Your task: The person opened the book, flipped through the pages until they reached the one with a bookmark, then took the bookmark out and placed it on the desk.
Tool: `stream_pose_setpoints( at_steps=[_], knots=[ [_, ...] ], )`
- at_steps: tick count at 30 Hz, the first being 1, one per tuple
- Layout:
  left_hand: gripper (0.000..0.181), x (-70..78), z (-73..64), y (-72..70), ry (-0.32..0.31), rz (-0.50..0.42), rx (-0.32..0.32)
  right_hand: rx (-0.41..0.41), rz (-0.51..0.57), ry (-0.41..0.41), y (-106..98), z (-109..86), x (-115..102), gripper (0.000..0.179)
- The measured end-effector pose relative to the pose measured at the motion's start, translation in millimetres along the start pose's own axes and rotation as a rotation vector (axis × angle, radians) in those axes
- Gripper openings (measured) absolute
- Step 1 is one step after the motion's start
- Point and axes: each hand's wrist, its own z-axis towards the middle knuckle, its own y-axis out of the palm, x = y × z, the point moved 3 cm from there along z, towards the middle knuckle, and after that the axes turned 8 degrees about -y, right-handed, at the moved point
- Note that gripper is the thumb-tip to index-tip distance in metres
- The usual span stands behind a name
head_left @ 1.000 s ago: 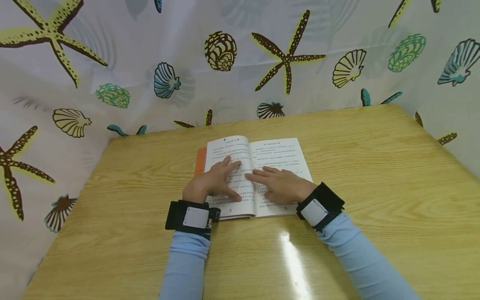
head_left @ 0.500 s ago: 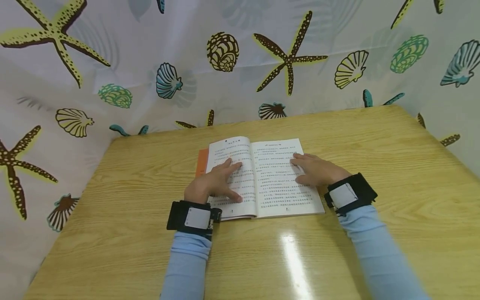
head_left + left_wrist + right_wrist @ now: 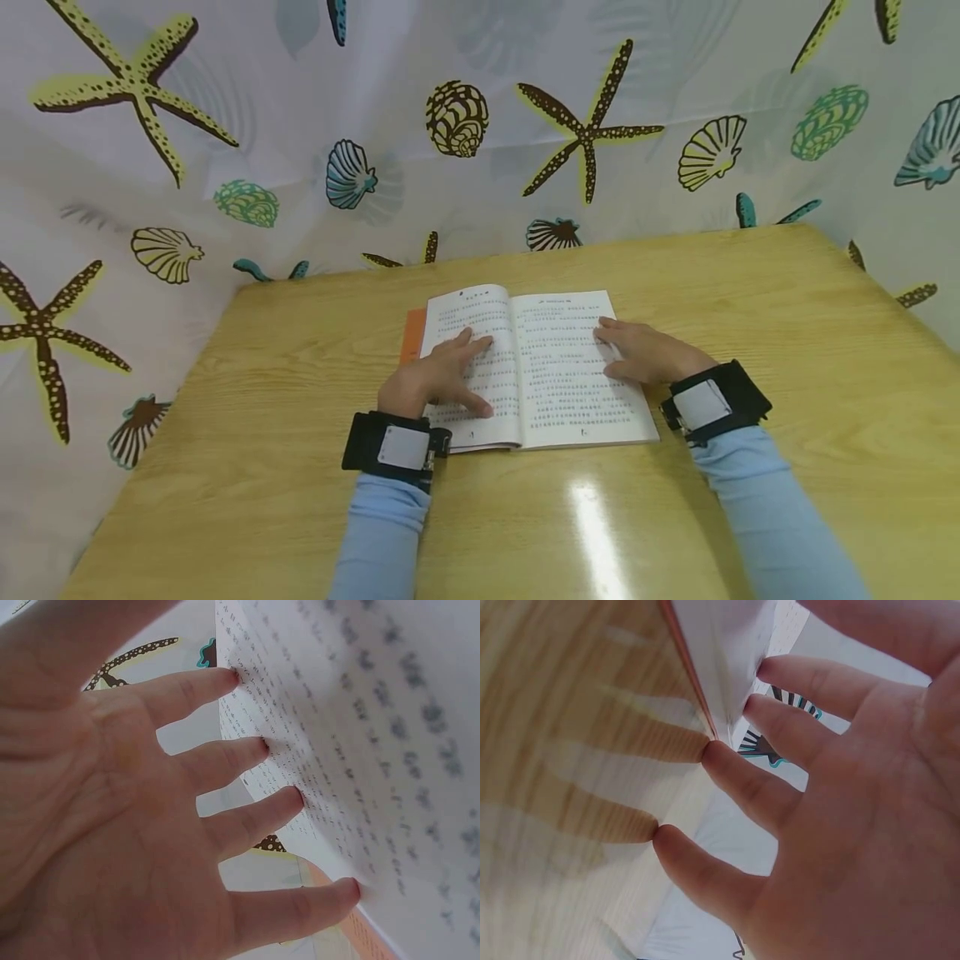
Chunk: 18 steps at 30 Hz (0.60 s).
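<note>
An open book (image 3: 555, 375) with printed pages lies on the wooden table, its orange cover flap (image 3: 413, 335) showing at the left. My left hand (image 3: 435, 379) rests spread on the left page (image 3: 360, 750); in the left wrist view its fingertips (image 3: 345, 891) press on the paper. At the book's right edge is my right hand (image 3: 651, 353), fingers extended. The right wrist view shows two of its fingertips (image 3: 761, 705) on the page side, while the others touch the tabletop (image 3: 570, 765) beside the book's edge.
The wooden table (image 3: 300, 358) extends around the book on all sides. Behind it hangs a white cloth (image 3: 420, 192) printed with starfish and shells. Each wrist wears a black strap (image 3: 716, 403) below the hand.
My right hand has slid right from the middle of the book to its right edge, uncovering the right page. The left hand stays on the left page. The head view has shifted slightly.
</note>
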Motion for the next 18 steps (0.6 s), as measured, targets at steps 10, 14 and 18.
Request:
stream_pose_setpoints(
  at_steps=[10, 14, 18],
  knots=[
    [0.104, 1.6, -1.4, 4.0, -0.009, -0.010, 0.018, 0.002, -0.042, 0.020, 1.7, -1.8, -0.5, 0.061],
    [0.103, 0.9, -0.7, 3.2, -0.011, -0.003, 0.032, 0.015, -0.049, 0.011, 0.2, -1.4, -1.6, 0.061],
    [0.103, -1.3, 0.2, 3.8, -0.011, -0.001, 0.044, 0.021, -0.052, 0.008, 1.0, -0.4, -3.0, 0.060]
  ],
)
